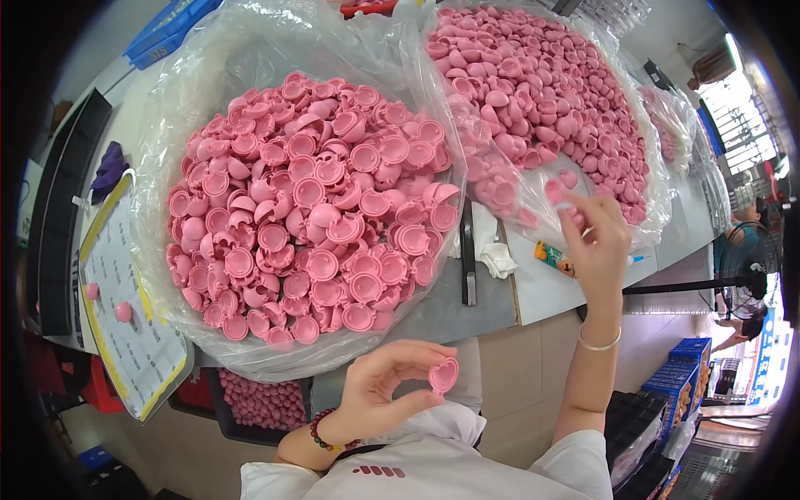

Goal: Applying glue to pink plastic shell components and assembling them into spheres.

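Observation:
My left hand [385,387] pinches a small pink plastic half-shell [443,376] between thumb and fingers, its hollow side showing. A large clear plastic bag [158,158] of pink half-shells with notched rims [308,192] lies open in front of it. My right hand [593,237] reaches to the near edge of a second pile of smoother pink half-shells [542,92]. Its fingers are closed round a pink piece, mostly hidden by them. Another pink half-shell [556,191] shows right at the fingertips; whether it is gripped too is unclear.
Between the bags lie a black-handled tool [468,258], white tissue [497,258] and a printed tube [554,258]. A yellow-edged sheet [125,292] with a pink ball [124,312] sits left. Below the table edge is a dark bin of pink balls [262,402]. Blue crates [679,375] stand right.

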Demonstrator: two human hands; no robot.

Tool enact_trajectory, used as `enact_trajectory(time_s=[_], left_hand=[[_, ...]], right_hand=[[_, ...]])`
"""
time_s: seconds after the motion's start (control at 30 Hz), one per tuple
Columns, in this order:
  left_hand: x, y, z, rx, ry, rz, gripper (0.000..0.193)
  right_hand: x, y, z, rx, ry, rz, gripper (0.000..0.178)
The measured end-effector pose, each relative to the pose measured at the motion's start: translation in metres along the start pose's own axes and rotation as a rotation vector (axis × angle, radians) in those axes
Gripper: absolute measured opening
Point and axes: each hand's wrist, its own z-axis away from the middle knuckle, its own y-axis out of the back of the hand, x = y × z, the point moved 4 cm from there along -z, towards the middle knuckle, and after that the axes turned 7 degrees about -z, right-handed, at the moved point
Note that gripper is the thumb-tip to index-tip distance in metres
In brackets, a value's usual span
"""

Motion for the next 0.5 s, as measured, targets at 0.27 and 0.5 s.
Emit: enact_trajectory(time_s=[0.27,0.5], left_hand=[[0.003,-0.001,-0.003,0.019,-0.014,-0.015,0.039],[0.005,0.003,-0.003,0.061,-0.036,0.008,0.040]], right_hand=[[-0.012,0.000,0.031,0.011,-0.105,-0.125,0.022],[-0.038,-0.016,0.069,-0.174,0.229,0.109,0.031]])
